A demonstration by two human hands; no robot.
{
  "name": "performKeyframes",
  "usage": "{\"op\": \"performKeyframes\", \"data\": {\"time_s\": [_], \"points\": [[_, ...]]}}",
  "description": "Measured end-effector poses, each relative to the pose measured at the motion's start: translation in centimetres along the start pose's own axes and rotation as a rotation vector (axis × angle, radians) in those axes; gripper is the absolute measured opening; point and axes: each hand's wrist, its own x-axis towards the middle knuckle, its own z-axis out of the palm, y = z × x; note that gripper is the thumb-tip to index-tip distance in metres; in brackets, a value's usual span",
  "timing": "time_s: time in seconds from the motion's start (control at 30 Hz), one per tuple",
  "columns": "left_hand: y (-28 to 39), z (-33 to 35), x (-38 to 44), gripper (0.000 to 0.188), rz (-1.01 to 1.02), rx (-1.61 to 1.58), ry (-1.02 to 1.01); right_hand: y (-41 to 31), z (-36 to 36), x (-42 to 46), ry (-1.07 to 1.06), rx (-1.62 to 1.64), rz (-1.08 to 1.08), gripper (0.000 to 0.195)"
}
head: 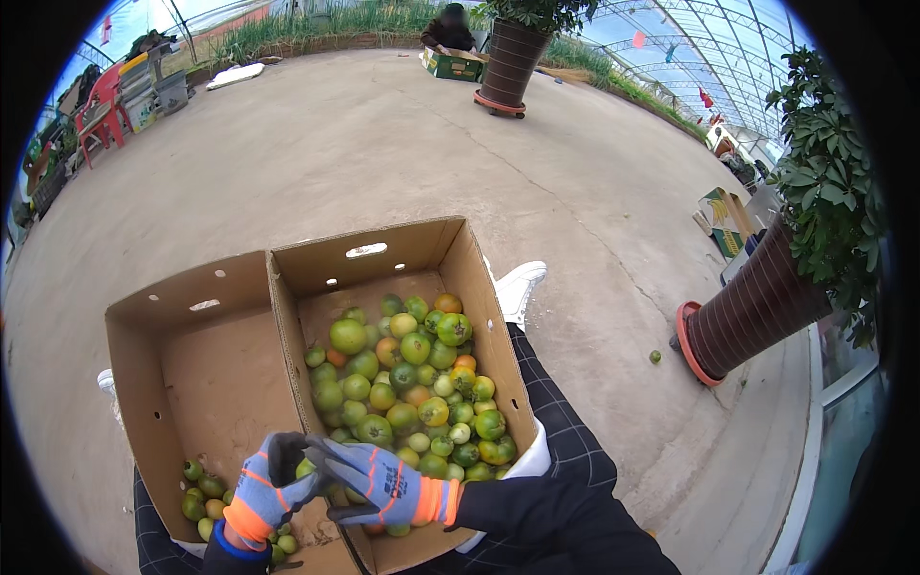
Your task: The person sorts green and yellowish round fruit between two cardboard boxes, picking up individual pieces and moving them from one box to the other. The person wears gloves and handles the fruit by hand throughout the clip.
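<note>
My left hand [269, 485], in a grey-blue work glove with an orange cuff, curls around a small green tomato [305, 468]. My right hand [384, 480], gloved alike, lies with its fingertips against the left glove by that tomato. Its thumb stands apart from its fingers. Both hands are over the middle edge between two open cardboard boxes. The right box [496, 323] holds many green tomatoes [415, 348], a few turning orange. In the left box [215, 388], a small group of tomatoes [210, 486] lies at the near end, partly hidden by my left hand.
Both boxes rest at my lap, between my checked trouser legs [568, 410]. A tall potted plant [755, 302] stands at right, near a loose tomato [655, 356] on the concrete floor [359, 151]. Farther off are another pot [514, 65], a person [451, 32] with a box, and a red chair [104, 108].
</note>
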Motion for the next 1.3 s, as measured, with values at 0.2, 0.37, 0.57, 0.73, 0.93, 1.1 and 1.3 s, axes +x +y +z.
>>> {"op": "performKeyframes", "data": {"time_s": [0.2, 0.37, 0.57, 0.73, 0.93, 1.1, 1.3], "points": [[-0.2, -3.0, 1.0, 0.035, 0.104, 0.342, 0.25, 3.0, -1.7, -0.4, 0.052, -0.263, 0.271, 0.077], [-8.6, -15.1, -2.0, 0.094, -0.749, 1.576, -0.268, 6.8, -2.0, -0.1, 0.034, -0.579, 0.284, 0.069], [-17.9, -16.5, -2.6, 0.105, -0.809, 2.06, -0.449, 7.6, 0.5, -1.5, -0.059, -0.565, 0.18, 0.065], [-19.6, -16.7, -2.8, 0.106, -0.578, 2.149, -0.301, 7.2, 0.5, -1.7, -0.205, -0.6, 0.156, 0.064], [-15.8, -15.2, -0.1, 0.103, -0.661, 1.953, -0.401, 7.6, 0.6, -1.7, -0.202, -0.599, 0.16, 0.063], [-15.7, -13.5, 0.8, 0.091, -0.778, 1.841, -0.498, 7.4, 0.4, -1.6, -0.201, -0.6, 0.138, 0.061], [-18.0, -12.9, 0.0, 0.077, -0.637, 1.931, -0.511, 7.5, 0.4, -1.4, -0.207, -0.61, 0.123, 0.059]]}}
